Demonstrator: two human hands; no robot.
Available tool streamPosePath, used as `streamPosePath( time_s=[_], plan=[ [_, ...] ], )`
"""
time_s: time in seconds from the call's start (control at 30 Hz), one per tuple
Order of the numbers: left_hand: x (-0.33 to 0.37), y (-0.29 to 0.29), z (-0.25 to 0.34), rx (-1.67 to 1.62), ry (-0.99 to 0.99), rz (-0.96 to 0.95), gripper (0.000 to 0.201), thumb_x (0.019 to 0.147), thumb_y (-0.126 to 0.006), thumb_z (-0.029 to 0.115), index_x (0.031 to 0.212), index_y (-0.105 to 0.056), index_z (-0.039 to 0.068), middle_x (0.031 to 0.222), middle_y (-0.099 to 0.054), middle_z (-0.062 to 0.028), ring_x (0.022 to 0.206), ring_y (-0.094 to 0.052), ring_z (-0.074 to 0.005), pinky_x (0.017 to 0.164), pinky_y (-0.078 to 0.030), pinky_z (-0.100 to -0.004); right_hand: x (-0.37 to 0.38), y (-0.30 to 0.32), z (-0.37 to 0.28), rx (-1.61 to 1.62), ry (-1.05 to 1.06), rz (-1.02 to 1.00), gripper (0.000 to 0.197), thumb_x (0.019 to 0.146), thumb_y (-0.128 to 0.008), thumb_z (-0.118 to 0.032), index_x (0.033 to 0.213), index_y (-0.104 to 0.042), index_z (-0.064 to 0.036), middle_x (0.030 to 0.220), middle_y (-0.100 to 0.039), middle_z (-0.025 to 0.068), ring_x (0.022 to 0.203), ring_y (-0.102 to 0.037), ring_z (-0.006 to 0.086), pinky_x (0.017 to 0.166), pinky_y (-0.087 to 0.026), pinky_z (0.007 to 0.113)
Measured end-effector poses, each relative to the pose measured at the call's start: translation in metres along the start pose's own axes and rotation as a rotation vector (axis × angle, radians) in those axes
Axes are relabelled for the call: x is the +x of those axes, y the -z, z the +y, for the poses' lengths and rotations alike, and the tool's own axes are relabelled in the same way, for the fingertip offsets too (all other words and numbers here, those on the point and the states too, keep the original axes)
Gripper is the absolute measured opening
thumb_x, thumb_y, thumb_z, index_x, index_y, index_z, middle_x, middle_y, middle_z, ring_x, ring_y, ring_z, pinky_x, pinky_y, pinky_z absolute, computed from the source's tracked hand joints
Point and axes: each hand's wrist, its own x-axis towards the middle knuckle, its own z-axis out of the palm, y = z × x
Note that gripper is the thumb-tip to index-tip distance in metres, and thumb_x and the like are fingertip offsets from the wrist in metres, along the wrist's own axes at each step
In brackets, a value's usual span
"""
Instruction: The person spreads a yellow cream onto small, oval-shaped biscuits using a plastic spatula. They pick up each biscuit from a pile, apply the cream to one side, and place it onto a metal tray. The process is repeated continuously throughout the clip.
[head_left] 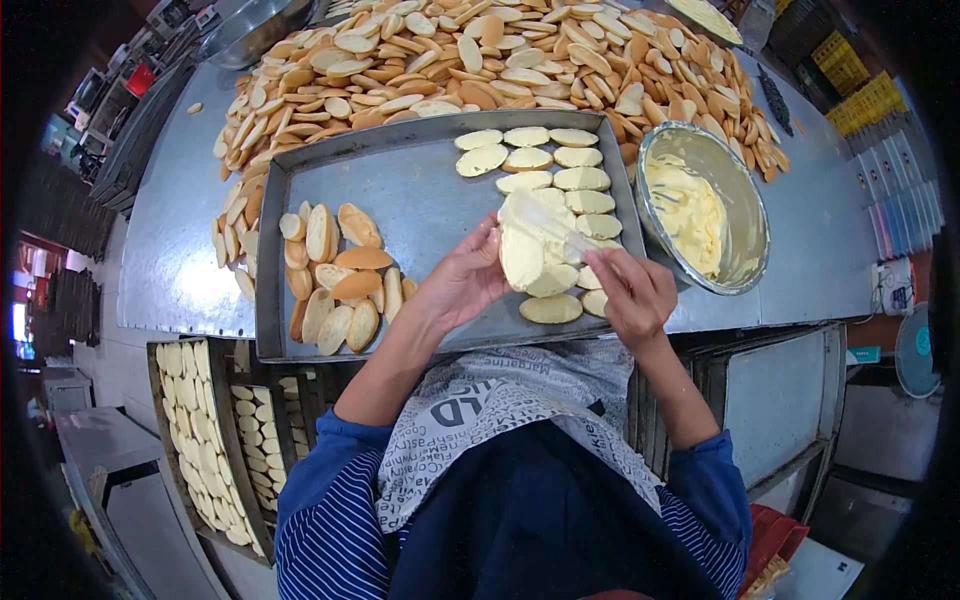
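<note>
My left hand [468, 272] grips a bread slice [522, 255] by its edge, above the metal tray [390, 185]. The slice's upper face is coated in pale yellow cream. In my right hand [632, 297] is a pale, translucent spatula [560, 232], whose blade lies against the cream. Several coated slices [582, 179] lie in rows along the tray's right side, some hidden behind my hands. Uncoated slices [338, 327] are heaped at the tray's left. Just right of the tray, a metal bowl [757, 205] holds thick yellow cream [690, 215].
A large pile of bread slices [470, 60] covers the far table [815, 240]. At the back left stands another metal bowl [255, 32]. Below the table, racks hold trays of coated slices [200, 440] on the left and a tray [770, 400] on the right. Yellow crates [840, 62] stand far right.
</note>
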Motion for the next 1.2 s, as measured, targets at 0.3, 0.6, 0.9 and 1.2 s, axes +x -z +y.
streamPosePath(
  time_s=[0.3,0.6,0.9,1.2],
  plan=[
    [-0.003,0.009,0.01,0.21,-0.131,0.095,0.041,0.097,-0.047,0.023,0.134,-0.032,0.014,0.128,-0.046,-0.0058,0.115,-0.049,-0.0187,0.096,-0.042,-0.0353,0.025,0.005,-0.002,0.193,-0.286,-0.084,0.054,0.056,-0.054,0.008,0.102,-0.072,-0.0129,0.091,-0.065,0.002,0.069,-0.056,0.0192,0.059,-0.045,0.03],
    [0.0,0.029,0.022,0.264,-0.247,0.231,0.035,0.098,-0.047,0.023,0.13,-0.034,0.013,0.118,-0.052,-0.0056,0.108,-0.052,-0.0168,0.091,-0.044,-0.0357,0.005,0.046,-0.013,0.376,-0.241,-0.367,0.052,0.053,-0.052,0.01,0.096,-0.072,-0.0108,0.087,-0.067,0.0038,0.067,-0.059,0.0205,0.059,-0.047,0.03],
    [0.001,0.054,0.037,0.372,-0.143,0.316,0.036,0.091,-0.051,0.009,0.122,-0.033,0.009,0.116,-0.047,-0.0118,0.108,-0.053,-0.0221,0.095,-0.049,-0.04,-0.012,0.064,0.013,0.389,-0.711,-0.154,0.04,0.073,-0.053,0.017,0.103,-0.07,-0.0037,0.093,-0.066,0.0111,0.085,-0.063,0.0191,0.076,-0.048,0.026],
    [0.044,0.095,0.059,0.929,-0.188,0.387,0.04,0.079,-0.068,0.009,0.112,-0.046,0.004,0.109,-0.052,-0.0104,0.103,-0.055,-0.0187,0.088,-0.05,-0.0305,-0.022,0.061,0.017,0.418,-0.765,-0.087,0.038,0.076,-0.055,0.017,0.104,-0.07,-0.0038,0.093,-0.066,0.0106,0.086,-0.062,0.0163,0.076,-0.047,0.025]
  ],
)
